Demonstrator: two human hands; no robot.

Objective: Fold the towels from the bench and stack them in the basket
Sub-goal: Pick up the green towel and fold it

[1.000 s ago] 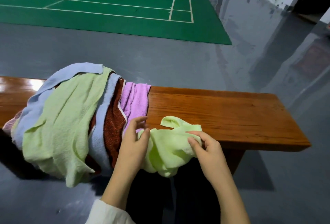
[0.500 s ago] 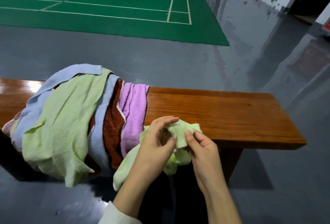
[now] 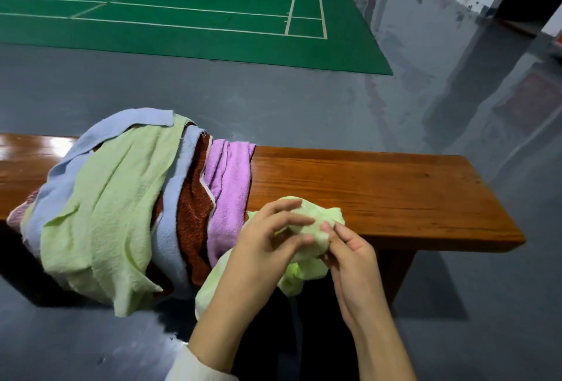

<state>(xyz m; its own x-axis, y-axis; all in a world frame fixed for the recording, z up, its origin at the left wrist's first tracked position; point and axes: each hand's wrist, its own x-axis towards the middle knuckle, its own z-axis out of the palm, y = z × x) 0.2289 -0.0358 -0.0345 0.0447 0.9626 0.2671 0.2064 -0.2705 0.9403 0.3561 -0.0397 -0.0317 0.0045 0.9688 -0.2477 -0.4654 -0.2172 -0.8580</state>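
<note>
Pinching a crumpled pale-green towel, the left hand and right hand curl their fingers into its soft cloth at the front edge of the glossy wooden bench. A rumpled heap of terry towels drapes across the bench.

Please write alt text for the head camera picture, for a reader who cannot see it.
The left hand and right hand hold a bunched light green towel over the near edge of a wooden bench. A pile of unfolded towels, green, blue, brown and purple, lies on the bench to their left.
</note>
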